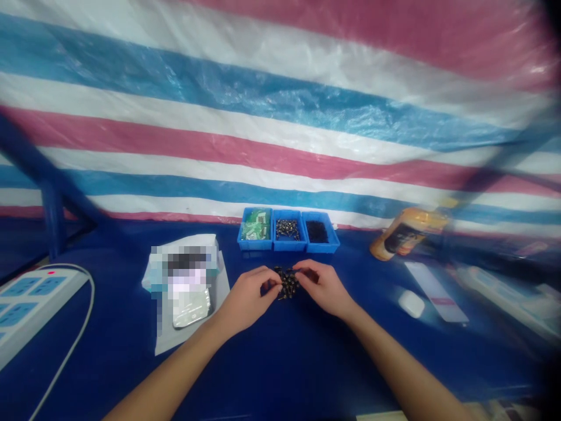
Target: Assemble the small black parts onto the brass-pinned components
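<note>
A cluster of small dark metal parts (288, 282), possibly screws, sits between my hands over the blue tabletop. My left hand (248, 299) pinches its left side, and my right hand (322, 286) holds its right side with the fingertips. Behind them stand three blue plastic bins side by side. The left bin (255, 229) holds green packets, the middle bin (288, 230) holds silvery screws with dark parts, and the right bin (317, 231) holds small black parts.
To the left lie a white sheet of paper (193, 298) with a pixelated, blurred patch and a white power strip (30, 307) with its cable. To the right are a toppled orange bottle (407, 234) and a white computer mouse (411, 304). Striped plastic sheeting hangs behind the table.
</note>
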The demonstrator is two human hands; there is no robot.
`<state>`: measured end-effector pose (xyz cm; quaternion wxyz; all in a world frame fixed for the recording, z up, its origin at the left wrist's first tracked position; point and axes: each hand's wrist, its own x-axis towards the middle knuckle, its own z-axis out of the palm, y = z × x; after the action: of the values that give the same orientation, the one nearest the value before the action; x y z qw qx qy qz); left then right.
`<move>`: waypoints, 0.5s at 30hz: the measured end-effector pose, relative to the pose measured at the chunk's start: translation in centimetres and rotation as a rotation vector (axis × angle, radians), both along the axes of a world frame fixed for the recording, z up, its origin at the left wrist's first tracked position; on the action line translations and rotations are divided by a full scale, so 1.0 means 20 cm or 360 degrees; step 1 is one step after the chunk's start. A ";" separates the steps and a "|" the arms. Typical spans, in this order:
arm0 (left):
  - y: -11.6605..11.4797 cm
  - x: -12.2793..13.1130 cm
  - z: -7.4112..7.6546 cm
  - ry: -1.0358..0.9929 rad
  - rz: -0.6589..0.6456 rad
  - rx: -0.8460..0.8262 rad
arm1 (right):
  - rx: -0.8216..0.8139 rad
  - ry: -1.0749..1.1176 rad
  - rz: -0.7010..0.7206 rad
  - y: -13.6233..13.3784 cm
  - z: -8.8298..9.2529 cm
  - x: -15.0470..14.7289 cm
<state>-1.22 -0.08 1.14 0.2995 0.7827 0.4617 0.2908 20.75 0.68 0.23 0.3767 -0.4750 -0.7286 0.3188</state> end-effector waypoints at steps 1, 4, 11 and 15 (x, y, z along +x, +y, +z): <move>0.00 0.00 0.00 -0.0074 0.0038 -0.0052 | 0.0042 -0.0012 0.0059 -0.02 -0.01 -0.01; 0.00 0.01 0.01 -0.0304 0.0100 -0.0266 | 0.0175 0.0024 0.0213 -0.06 0.01 -0.03; 0.00 0.02 0.01 -0.0576 0.0008 -0.0510 | 0.0269 0.0167 0.0170 -0.08 0.02 -0.07; 0.01 0.03 -0.01 -0.0615 -0.0013 -0.0525 | 0.0160 0.0177 0.0089 -0.07 -0.01 -0.09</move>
<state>-0.71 0.03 1.03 0.5070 0.6550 0.4338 0.3545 18.97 -0.75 -0.03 0.4308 -0.4165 -0.7347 0.3181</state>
